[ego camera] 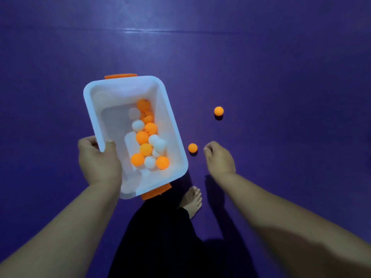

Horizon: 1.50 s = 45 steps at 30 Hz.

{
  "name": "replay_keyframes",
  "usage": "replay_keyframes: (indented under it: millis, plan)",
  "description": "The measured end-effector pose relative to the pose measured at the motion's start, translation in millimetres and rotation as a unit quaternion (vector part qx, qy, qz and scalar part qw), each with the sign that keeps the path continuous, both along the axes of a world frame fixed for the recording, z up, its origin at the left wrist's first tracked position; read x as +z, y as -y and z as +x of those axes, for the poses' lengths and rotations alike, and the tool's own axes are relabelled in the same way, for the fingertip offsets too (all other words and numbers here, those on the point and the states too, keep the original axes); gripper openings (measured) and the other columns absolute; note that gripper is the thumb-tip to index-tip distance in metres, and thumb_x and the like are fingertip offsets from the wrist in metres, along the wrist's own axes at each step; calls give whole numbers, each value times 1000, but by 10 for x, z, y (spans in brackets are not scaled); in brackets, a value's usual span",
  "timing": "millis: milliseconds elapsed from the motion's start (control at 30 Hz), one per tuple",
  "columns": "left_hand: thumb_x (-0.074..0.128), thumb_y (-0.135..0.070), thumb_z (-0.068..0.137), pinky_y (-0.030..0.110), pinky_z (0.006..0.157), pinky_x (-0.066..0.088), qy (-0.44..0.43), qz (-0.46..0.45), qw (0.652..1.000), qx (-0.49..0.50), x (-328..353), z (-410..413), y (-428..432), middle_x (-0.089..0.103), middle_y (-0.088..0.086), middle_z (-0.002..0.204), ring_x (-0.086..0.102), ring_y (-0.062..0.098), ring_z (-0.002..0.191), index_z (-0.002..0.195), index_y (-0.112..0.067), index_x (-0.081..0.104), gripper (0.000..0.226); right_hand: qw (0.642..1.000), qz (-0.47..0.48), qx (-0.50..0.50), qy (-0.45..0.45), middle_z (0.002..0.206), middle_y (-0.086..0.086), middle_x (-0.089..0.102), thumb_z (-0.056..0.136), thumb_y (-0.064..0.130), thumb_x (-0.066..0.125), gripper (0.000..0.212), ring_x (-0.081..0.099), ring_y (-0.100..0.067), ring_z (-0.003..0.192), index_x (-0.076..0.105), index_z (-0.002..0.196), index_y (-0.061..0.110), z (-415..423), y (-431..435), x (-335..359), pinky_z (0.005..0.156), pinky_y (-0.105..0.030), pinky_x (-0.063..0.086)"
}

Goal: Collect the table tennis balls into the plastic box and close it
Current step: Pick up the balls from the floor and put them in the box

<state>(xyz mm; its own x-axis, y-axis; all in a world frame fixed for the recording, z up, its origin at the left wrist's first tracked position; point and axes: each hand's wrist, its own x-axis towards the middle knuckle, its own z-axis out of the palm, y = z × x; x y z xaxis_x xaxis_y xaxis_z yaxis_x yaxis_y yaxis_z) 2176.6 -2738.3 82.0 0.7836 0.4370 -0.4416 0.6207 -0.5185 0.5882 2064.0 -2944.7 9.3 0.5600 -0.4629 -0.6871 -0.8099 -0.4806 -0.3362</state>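
A white plastic box [172, 125] with orange clip handles hangs above the purple floor, open, with no lid on it. My left hand [98, 163] grips its left rim, thumb inside the wall. Several orange and white table tennis balls [149, 145] lie along the box's right side. Two orange balls rest on the floor: one [192, 147] just right of the box, another [218, 111] farther off. My right hand [219, 159] hovers beside the nearer ball with fingers curled, holding nothing that I can see.
The purple mat floor [281, 77] spreads all around, with a seam line across the far part. My bare foot [191, 201] and a dark trouser leg [160, 237] stand below the box. No lid is in view.
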Motion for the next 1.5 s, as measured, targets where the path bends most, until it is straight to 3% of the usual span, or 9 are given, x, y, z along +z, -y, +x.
replay_keyframes:
  millis: [300, 500, 700, 933, 1100, 1200, 1300, 1400, 1500]
  plan:
    - [56, -21, 90, 31, 68, 40, -23, 18, 999, -38, -1061, 110, -37, 53, 0, 97, 53, 18, 85, 109, -10, 50, 23, 995, 5, 53, -83, 131, -9, 34, 94, 26, 51, 51, 56, -32, 88, 32, 141, 22, 133, -176, -1411, 66, -34, 44]
    - [57, -21, 89, 16, 58, 37, 2, 12, 999, -47, -1294, 169, -1, 53, -2, 95, 51, 11, 77, 99, -18, 46, 15, 996, -4, 70, -53, 116, -12, 38, 88, 25, 59, 34, 51, -33, 77, 45, 116, 12, 183, -191, -1785, 61, -37, 44]
    - [58, -22, 89, 17, 61, 40, 12, -21, 997, -70, -1253, 332, 229, 55, -3, 97, 53, 8, 78, 99, -20, 46, 16, 991, -92, -91, 25, 97, -3, 45, 84, 12, 52, 8, 50, -28, 70, 44, 83, 14, 357, 241, -1671, 57, -34, 36]
    - [59, -20, 87, 11, 57, 43, 35, -51, 995, -85, -1326, 533, 543, 52, -14, 83, 51, 2, 72, 96, -20, 46, 15, 974, -194, -111, 42, 131, -7, 42, 90, 32, 56, 52, 59, -29, 93, 35, 137, 21, 658, 790, -1706, 66, -35, 42]
    - [59, -20, 88, 11, 61, 45, 36, -66, 992, -99, -1310, 571, 598, 53, -14, 85, 54, 3, 76, 97, -21, 47, 15, 989, -136, -35, -44, 130, -13, 41, 91, 31, 54, 51, 55, -34, 102, 36, 138, 25, 827, 924, -1801, 69, -36, 38]
    - [59, -21, 89, 17, 62, 44, 32, -58, 992, -106, -1166, 571, 615, 51, -15, 83, 53, 1, 75, 97, -22, 47, 15, 981, -128, -130, 69, 110, -6, 55, 88, 31, 57, 36, 57, -27, 92, 49, 120, 17, 837, 849, -1564, 70, -34, 41]
    - [59, -22, 88, 20, 62, 46, 28, -55, 992, -108, -917, 573, 666, 51, -17, 80, 52, 0, 72, 96, -23, 46, 15, 911, -96, -294, 273, 82, 11, 53, 87, 28, 55, 23, 54, -13, 70, 52, 105, 15, 968, 679, -950, 64, -31, 45]
    - [60, -21, 88, 24, 61, 46, 12, -66, 993, -99, -552, 569, 807, 51, -16, 78, 52, 2, 69, 95, -23, 47, 15, 856, -23, -337, 391, 83, 7, 56, 87, 23, 54, 11, 59, -23, 67, 51, 98, 22, 1159, 508, -148, 56, -29, 51]
    - [59, -20, 87, 29, 63, 49, -6, -86, 992, -97, -92, 582, 963, 54, -15, 79, 55, 7, 71, 95, -23, 48, 14, 870, 38, -295, 393, 95, -6, 59, 87, 25, 53, 16, 62, -24, 75, 50, 102, 23, 1257, 375, 545, 61, -27, 53]
